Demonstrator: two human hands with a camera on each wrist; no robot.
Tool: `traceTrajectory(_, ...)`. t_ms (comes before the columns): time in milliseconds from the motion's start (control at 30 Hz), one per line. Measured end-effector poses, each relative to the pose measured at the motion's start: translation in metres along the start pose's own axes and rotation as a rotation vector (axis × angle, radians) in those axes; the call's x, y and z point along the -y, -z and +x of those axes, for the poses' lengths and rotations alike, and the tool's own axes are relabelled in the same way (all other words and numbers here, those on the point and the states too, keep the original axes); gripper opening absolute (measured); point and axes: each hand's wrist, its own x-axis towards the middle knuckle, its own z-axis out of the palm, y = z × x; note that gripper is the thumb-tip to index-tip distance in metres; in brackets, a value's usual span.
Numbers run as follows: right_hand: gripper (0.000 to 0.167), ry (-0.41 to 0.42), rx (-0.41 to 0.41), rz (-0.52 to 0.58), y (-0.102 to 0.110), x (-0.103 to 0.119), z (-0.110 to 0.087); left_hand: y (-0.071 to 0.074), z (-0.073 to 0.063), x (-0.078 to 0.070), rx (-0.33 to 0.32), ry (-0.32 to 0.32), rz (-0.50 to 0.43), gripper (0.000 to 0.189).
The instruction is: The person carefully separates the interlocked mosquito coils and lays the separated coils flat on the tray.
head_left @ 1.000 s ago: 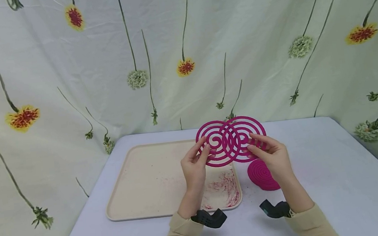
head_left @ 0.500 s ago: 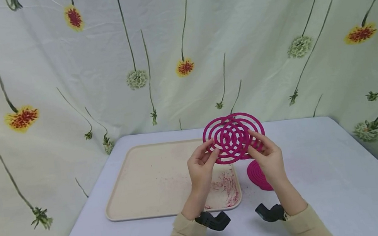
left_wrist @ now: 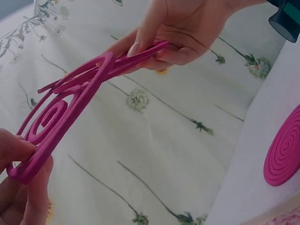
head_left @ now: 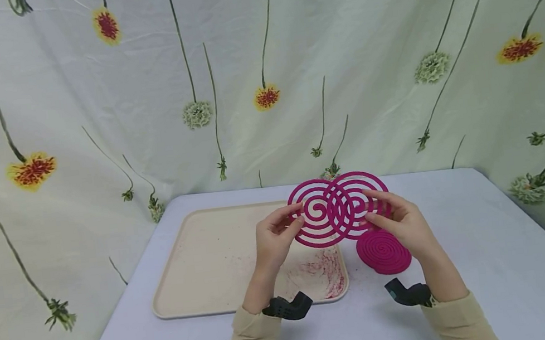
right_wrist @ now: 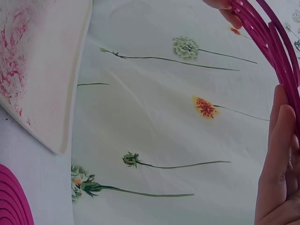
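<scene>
In the head view two magenta mosquito coils are held up over the tray's right end, their rings overlapping in the middle. My left hand [head_left: 274, 241] pinches the left coil [head_left: 321, 244] at its outer edge, between thumb and fingers. The right coil [head_left: 354, 174] is pinched the same way by my right hand [head_left: 407, 226]. From the left wrist view, the two coils [left_wrist: 70, 112] meet at an angle, their turns slightly spread. Below the right hand, flat magenta coils [head_left: 384, 252] lie in a small pile on the table.
A beige tray [head_left: 222, 260] lies on the left half of the white-covered table [head_left: 489, 257], with reddish crumbs and smears near its right end. A flower-printed cloth [head_left: 364, 42] hangs behind the table.
The hands first came closer, so the two coils overlapped more. Then they drew apart again and dipped slightly, leaving a smaller overlap and more of the pile showing.
</scene>
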Motion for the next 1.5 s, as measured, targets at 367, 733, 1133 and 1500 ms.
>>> traceTrajectory(367,0.041,0.020,-0.063,0.055,-0.008,-0.001,0.000,-0.005,-0.003,-0.002,-0.071,0.048,0.011,0.021)
traceTrajectory(733,0.041,0.054,-0.365,0.110,-0.040,-0.002,0.001,-0.027,-0.007,-0.002,-0.235,0.203,-0.340,0.030)
traceTrajectory(1133,0.046,0.219,-0.452,0.131,-0.053,-0.011,0.000,-0.047,-0.018,0.001,-0.212,0.290,-0.481,0.038)
traceTrajectory(1500,0.033,0.156,-0.238,0.109,-0.022,-0.002,0.002,-0.020,-0.008,-0.001,0.011,0.119,-0.302,0.029)
